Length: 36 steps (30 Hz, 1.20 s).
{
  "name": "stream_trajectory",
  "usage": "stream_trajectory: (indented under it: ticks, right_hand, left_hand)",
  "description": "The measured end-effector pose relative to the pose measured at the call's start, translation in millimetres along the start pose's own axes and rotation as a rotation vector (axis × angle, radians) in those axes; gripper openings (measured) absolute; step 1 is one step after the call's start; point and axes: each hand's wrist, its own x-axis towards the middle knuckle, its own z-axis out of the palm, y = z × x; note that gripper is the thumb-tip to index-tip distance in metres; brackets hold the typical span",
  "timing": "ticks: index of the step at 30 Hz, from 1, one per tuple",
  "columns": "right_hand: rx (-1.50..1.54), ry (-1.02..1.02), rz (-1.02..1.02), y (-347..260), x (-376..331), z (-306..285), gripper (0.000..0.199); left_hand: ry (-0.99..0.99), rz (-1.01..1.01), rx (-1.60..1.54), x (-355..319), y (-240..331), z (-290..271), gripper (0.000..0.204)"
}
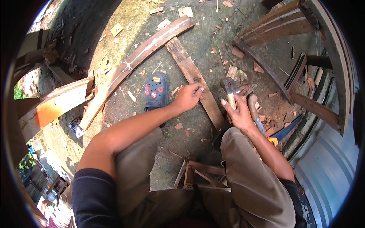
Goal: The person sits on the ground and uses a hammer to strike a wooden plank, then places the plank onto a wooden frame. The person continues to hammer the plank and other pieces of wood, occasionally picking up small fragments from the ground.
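Note:
My left hand [188, 98] is closed in a pinch above a weathered wooden plank [190, 68]. A dark spot shows on the plank by my fingertips; anything between them is too small to make out. My right hand [241, 114] grips a hammer [230, 99] by its pale handle, with the dark metal head pointing away from me, just right of the plank. The plank slants across the ground from far left towards my right knee, where its near end is partly hidden. A tool with a worn wooden handle [253, 106] lies beside my right wrist.
A long curved beam [137, 60] lies beyond my grey clog [156, 91]. At the right are dark wooden frames [266, 70], a blue saw blade [288, 129] and corrugated metal sheeting [327, 171]. Wood chips litter the ground. Another person [62, 212] is partly visible lower left.

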Motion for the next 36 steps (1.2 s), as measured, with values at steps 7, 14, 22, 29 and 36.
stream_trajectory:
  ticks: [7, 14, 22, 29, 36]
  right_hand:
    - [0.054, 0.022, 0.007, 4, -2, 0, 0.031]
    - [-0.099, 0.048, -0.024, 27, 9, 11, 0.033]
    - [0.005, 0.078, -0.043, 15, 38, 47, 0.035]
    - [0.031, 0.114, -0.069, 18, 51, 54, 0.033]
    - [-0.108, 0.102, -0.121, 29, 56, 49, 0.036]
  left_hand:
    - [-0.161, -0.565, -0.406, 9, 14, -17, 0.028]
    - [-0.255, -0.570, -0.655, 19, 9, -18, 0.027]
    - [-0.283, -0.628, -0.647, 18, 11, -17, 0.033]
    - [-0.160, -0.676, -0.736, 16, 9, -8, 0.033]
    - [0.022, -0.656, -0.670, 14, 13, 7, 0.030]
